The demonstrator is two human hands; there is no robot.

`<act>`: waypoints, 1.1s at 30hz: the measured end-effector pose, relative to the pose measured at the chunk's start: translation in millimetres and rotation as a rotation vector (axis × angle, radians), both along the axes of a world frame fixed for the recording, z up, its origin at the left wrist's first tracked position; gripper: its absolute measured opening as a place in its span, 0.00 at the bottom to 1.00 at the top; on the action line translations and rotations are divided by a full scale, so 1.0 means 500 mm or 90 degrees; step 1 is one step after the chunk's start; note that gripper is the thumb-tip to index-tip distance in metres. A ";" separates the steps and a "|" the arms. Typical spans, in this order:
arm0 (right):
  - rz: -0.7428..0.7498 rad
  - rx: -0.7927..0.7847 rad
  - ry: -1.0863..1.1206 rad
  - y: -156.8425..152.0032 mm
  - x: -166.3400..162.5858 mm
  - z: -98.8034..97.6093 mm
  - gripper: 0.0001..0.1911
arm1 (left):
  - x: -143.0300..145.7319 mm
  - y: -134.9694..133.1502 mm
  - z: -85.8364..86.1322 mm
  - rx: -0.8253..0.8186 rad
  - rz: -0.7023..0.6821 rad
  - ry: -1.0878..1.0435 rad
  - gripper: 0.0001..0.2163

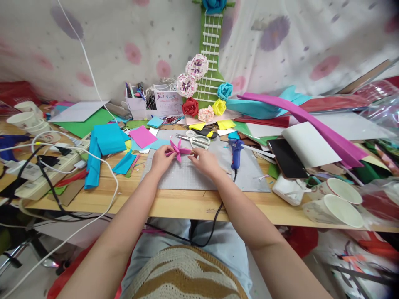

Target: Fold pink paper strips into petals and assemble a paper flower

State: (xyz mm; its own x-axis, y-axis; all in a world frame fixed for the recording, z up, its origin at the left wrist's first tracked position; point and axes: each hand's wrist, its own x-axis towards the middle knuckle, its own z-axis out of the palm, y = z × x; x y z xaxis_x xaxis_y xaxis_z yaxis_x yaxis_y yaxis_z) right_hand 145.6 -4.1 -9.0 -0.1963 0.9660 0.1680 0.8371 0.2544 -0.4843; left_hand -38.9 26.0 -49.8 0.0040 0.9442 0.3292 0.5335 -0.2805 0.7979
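Note:
Over a grey cutting mat (193,182) I hold a magenta paper flower (178,151) with narrow, pointed petals. My left hand (163,159) pinches a petal on its left side. The fingers of my right hand (204,160) are closed at the tip of the right petal. Just behind the flower lie scissors (199,141) with pale handles. To the right of my right hand, a blue glue gun (236,154) rests on the mat, its black cord running down over the table edge.
A power strip (46,178) with tangled cables and blue paper (106,141) lie left. Behind stands a green guitar-shaped piece (215,54) with paper flowers. On the right are a black phone (286,158), paper cups (339,209) and a long magenta strip (299,120).

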 end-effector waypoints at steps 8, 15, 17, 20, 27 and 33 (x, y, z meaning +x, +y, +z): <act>0.016 0.019 0.019 0.005 -0.046 -0.012 0.09 | -0.023 -0.001 0.012 -0.022 0.073 -0.039 0.03; 0.038 -0.017 -0.016 -0.002 -0.042 -0.013 0.16 | -0.026 0.011 0.005 -0.066 0.109 -0.043 0.14; 0.025 -0.022 -0.040 -0.004 -0.039 -0.013 0.16 | -0.013 0.007 0.002 -0.075 0.059 -0.017 0.20; -0.003 -0.041 -0.068 -0.006 -0.035 -0.011 0.17 | 0.003 0.001 0.002 -0.063 0.032 0.008 0.20; -0.013 -0.039 -0.081 -0.002 -0.035 -0.010 0.17 | 0.009 0.000 0.005 0.023 -0.011 0.041 0.19; -0.012 -0.007 -0.076 0.002 -0.036 -0.020 0.16 | 0.005 -0.001 0.002 0.088 -0.046 0.092 0.17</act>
